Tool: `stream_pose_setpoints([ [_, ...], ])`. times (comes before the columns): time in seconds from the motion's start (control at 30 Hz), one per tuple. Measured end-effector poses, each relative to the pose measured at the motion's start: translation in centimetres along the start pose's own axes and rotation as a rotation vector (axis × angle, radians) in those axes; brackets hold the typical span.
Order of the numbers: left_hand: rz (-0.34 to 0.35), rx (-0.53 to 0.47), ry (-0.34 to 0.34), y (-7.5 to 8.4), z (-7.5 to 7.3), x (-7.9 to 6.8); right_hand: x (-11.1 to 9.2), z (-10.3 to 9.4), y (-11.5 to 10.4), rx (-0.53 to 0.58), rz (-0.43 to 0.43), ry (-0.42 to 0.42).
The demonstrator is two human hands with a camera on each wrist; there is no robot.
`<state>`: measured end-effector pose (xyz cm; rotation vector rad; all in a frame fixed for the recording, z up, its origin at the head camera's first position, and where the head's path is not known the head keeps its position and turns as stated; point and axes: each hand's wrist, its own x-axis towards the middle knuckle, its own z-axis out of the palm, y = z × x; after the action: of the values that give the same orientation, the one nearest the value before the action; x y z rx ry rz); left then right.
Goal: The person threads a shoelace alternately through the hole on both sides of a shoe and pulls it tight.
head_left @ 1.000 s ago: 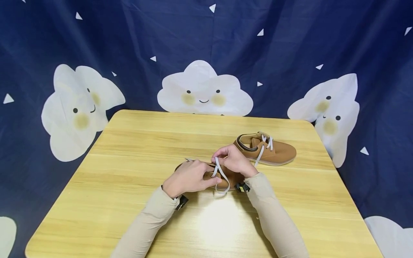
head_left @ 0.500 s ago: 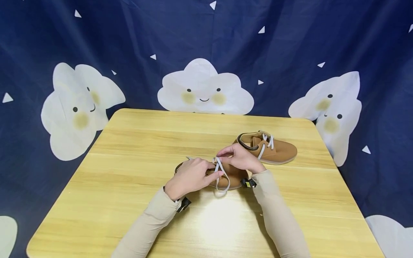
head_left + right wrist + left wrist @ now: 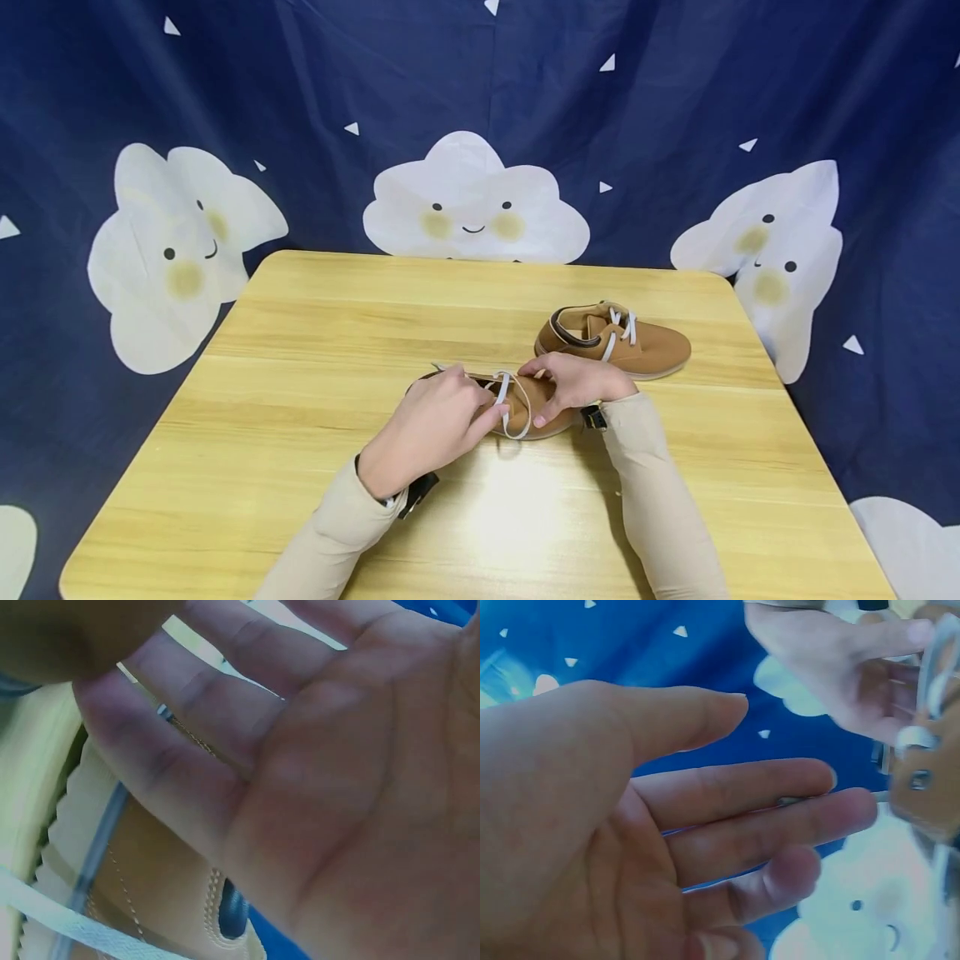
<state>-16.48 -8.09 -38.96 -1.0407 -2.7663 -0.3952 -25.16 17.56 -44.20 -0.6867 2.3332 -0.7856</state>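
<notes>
A brown lace-up shoe (image 3: 534, 390) lies on the table under both hands, toe to the right. Its pale lace (image 3: 503, 388) stands up in a loop over the front of the shoe. My left hand (image 3: 438, 425) reaches over the shoe's opening, thumb tip beside the lace; in the left wrist view its fingers (image 3: 742, 784) are fairly straight, thumb apart. My right hand (image 3: 581, 385) spreads over the toe part, thumb on the near side and fingers on the far side. In the right wrist view its fingers stretch across the brown upper (image 3: 150, 862).
A matching brown shoe (image 3: 652, 348) with pale laces stands behind and to the right, close to my right hand. The wooden table (image 3: 225, 450) has rounded corners. A dark blue curtain (image 3: 315, 67) with smiling clouds hangs behind it.
My right hand has let go of the lace and moved right and down onto the shoe's toe part. The loop has widened. My left hand has shifted slightly left.
</notes>
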Motion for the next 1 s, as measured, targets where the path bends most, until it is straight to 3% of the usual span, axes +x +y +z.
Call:
stream_pose_setpoints([
  [0.23, 0.105, 0.010, 0.033, 0.9, -1.5, -1.5, -0.1, 0.2, -0.6, -0.087, 0.035, 0.026],
  [0.6, 0.153, -0.004, -0.010, 2.3, -4.3, -4.2, -0.2, 0.2, -0.4, -0.079, 0.057, 0.037],
  [0.7, 0.157, -0.006, -0.021, 2.2, -4.6, -4.4, -0.4, 0.2, -0.8, -0.080, 0.027, 0.062],
  [0.87, 0.149, -0.040, -0.040, 2.1, -4.7, -4.2, -0.4, 0.4, -2.3, -0.001, -0.092, 0.181],
  [1.0, 0.149, -0.061, -0.063, 2.0, -4.7, -4.1, 0.0, 0.9, -3.5, 0.066, -0.093, 0.174],
])
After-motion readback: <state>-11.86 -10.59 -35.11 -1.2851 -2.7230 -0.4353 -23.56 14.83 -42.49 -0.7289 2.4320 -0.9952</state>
